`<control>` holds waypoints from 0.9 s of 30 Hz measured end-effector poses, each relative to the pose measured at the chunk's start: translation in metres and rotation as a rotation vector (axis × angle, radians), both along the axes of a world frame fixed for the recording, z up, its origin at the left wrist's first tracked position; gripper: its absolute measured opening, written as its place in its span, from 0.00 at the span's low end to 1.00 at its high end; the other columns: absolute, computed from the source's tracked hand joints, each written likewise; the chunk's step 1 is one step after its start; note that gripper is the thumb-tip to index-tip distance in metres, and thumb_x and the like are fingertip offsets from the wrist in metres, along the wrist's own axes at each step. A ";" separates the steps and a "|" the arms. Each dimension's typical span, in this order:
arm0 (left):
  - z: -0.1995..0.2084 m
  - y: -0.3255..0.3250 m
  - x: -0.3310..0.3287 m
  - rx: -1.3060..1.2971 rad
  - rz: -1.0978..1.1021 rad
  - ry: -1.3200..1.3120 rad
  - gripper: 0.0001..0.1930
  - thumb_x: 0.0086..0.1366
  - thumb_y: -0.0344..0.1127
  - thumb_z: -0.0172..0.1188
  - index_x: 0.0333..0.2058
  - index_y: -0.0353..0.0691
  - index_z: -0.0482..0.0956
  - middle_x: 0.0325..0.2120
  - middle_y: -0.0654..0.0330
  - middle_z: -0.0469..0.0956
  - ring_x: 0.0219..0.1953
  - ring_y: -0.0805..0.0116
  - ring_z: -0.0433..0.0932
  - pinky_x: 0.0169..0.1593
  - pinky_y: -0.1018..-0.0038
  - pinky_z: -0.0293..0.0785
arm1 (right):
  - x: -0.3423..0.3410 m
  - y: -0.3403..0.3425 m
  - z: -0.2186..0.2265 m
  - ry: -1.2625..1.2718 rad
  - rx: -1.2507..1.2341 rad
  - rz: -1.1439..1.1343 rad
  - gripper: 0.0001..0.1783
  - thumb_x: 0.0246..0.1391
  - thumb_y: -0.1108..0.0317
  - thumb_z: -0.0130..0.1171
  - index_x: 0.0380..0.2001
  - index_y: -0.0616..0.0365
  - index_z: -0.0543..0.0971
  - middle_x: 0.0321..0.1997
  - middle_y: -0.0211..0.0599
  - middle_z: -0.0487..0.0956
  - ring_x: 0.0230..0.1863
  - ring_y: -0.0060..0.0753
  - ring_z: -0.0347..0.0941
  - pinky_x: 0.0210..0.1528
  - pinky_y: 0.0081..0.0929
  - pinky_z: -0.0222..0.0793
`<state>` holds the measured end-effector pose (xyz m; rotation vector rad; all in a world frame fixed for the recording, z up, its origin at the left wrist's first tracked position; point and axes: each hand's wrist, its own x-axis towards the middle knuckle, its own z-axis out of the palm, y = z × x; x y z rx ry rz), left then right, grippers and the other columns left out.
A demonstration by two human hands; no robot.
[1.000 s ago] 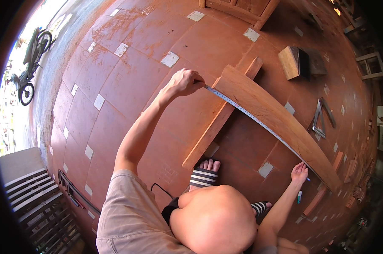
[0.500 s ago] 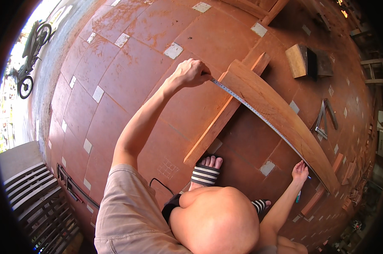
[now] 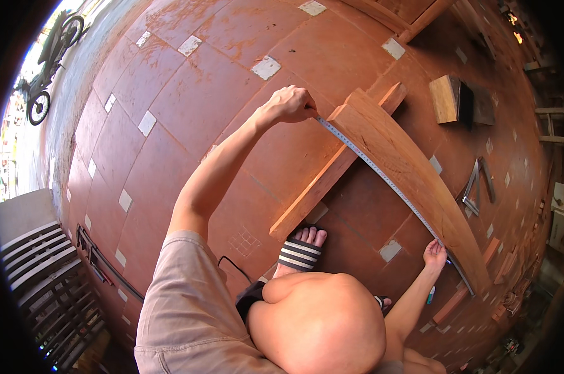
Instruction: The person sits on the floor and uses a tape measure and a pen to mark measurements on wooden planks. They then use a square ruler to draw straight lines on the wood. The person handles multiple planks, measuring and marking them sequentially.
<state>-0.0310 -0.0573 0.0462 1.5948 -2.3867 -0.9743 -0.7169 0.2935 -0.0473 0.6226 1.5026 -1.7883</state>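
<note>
A curved wooden board point(image 3: 412, 177) lies across a straight wooden beam point(image 3: 313, 196) on the floor. The metal blade of a tape measure point(image 3: 381, 174) stretches along the board's near edge. At the far left end, my left hand point(image 3: 289, 103) is closed round the tape, just off the board; what lies inside the fist is hidden. My right hand point(image 3: 435, 255) pinches at the blade lower down, against the board's edge. Beside those fingers juts a small bluish tip, too small to name. The blade runs on past this hand towards the board's near right end.
Beyond the board stand a wooden block point(image 3: 442, 100) and a folding metal square-like tool point(image 3: 473, 187). Wood offcuts point(image 3: 509, 265) lie at the right. My sandalled foot point(image 3: 300, 252) is close to the beam. A slatted bench point(image 3: 42, 262) stands left, and a motorbike point(image 3: 48, 68) is outside.
The view has shifted slightly. My right hand sits a little further up the tape and board; my left hand stays closed at the far end.
</note>
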 end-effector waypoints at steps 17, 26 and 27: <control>-0.021 0.017 0.000 -0.029 -0.059 0.158 0.09 0.64 0.40 0.70 0.38 0.43 0.91 0.34 0.57 0.88 0.37 0.56 0.86 0.42 0.62 0.80 | 0.017 0.002 0.016 0.088 0.011 0.035 0.12 0.72 0.66 0.54 0.48 0.64 0.80 0.47 0.39 0.81 0.44 0.36 0.79 0.46 0.30 0.83; -0.006 0.033 0.000 0.074 -0.208 0.188 0.11 0.68 0.44 0.67 0.39 0.44 0.90 0.32 0.56 0.88 0.35 0.56 0.87 0.41 0.62 0.81 | 0.009 0.025 0.022 0.106 0.093 -0.256 0.11 0.71 0.58 0.54 0.42 0.53 0.79 0.38 0.27 0.83 0.35 0.29 0.78 0.39 0.31 0.78; 0.000 0.037 -0.002 0.118 -0.216 0.177 0.11 0.68 0.44 0.67 0.39 0.44 0.90 0.32 0.56 0.88 0.35 0.56 0.87 0.41 0.62 0.81 | 0.010 0.031 0.026 0.140 0.094 -0.337 0.11 0.71 0.57 0.54 0.40 0.51 0.79 0.35 0.25 0.83 0.34 0.28 0.77 0.38 0.32 0.77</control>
